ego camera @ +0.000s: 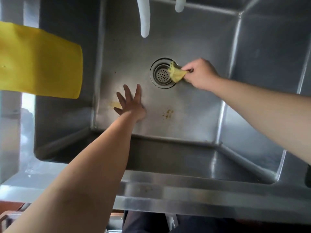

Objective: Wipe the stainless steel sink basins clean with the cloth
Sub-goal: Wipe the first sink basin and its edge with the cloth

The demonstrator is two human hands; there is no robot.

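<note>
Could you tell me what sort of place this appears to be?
Probably a commercial kitchen or scullery: a deep stainless steel sink basin with a perforated drain strainer, and a yellow cloth draped over its edge.

The stainless steel sink basin (193, 115) is lying deep and square, showing yellowish stains on its floor near the front wall. The small yellow cloth (176, 73) is sitting crumpled at the right edge of the round perforated drain (161, 75).
</note>
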